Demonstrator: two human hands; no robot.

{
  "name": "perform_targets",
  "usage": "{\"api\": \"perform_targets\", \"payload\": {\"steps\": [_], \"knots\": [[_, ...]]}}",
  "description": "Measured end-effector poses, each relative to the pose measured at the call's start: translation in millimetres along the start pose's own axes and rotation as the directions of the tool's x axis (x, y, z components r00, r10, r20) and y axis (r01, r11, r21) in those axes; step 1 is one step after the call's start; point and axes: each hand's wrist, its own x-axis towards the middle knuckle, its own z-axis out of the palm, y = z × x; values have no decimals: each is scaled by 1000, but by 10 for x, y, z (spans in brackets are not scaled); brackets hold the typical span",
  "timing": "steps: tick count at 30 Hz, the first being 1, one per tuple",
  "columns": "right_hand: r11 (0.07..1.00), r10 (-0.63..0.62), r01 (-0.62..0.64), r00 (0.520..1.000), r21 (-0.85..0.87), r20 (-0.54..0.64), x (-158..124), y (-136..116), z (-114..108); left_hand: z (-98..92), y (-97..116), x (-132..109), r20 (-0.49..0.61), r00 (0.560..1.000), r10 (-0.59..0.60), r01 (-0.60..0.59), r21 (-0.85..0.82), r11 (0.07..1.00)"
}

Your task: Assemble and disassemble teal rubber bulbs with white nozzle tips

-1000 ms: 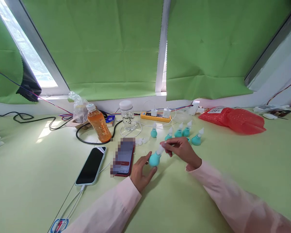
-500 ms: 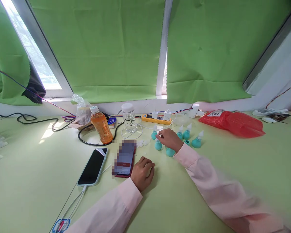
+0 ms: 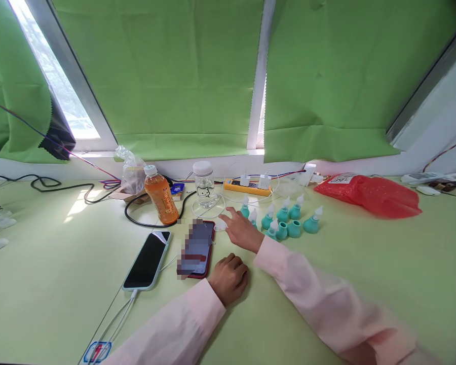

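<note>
My left hand [image 3: 229,278] rests on the table beside the lower right corner of a phone in a red case [image 3: 200,251]. Its fingers are curled in, and nothing shows in them. My right hand [image 3: 242,229] reaches left with thumb and forefinger apart, over small whitish translucent pieces [image 3: 221,226]. Behind and to the right of it stand several teal squeeze bulbs with clear pointed nozzles [image 3: 311,223]. A few others are bare bulbs with an open neck [image 3: 295,229]. The right hand partly hides the nearest bulbs on the left.
A second phone [image 3: 146,261] lies left, with white charging cables. Behind stand an orange drink bottle [image 3: 161,197], a clear jar with a white lid [image 3: 203,190] and a yellow power strip [image 3: 247,188]. A red plastic bag [image 3: 368,195] lies at the right, black cable [image 3: 127,215] at the left.
My right hand has moved left from the teal bulbs to the small whitish pieces, uncovering more bulbs. My left hand has curled further and shifted slightly right.
</note>
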Motion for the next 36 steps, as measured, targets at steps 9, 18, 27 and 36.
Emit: {"api": "perform_targets", "payload": {"steps": [9,18,27,36], "knots": [[999,34,-28,981,-32,192,226,-19,414,0,-8,-1,24,1000,9,-10,37,999],[999,2,7,982,-48,190,-35,65,323,9,-15,-11,-22,1000,-1,2,45,999],[995,-101,102,974,3,204,-328,20,226,-5,-96,14,-6,975,-222,221,157,963],[945,-135,156,987,286,-93,-792,143,429,-6,-130,13,30,963,-269,260,167,951]]}}
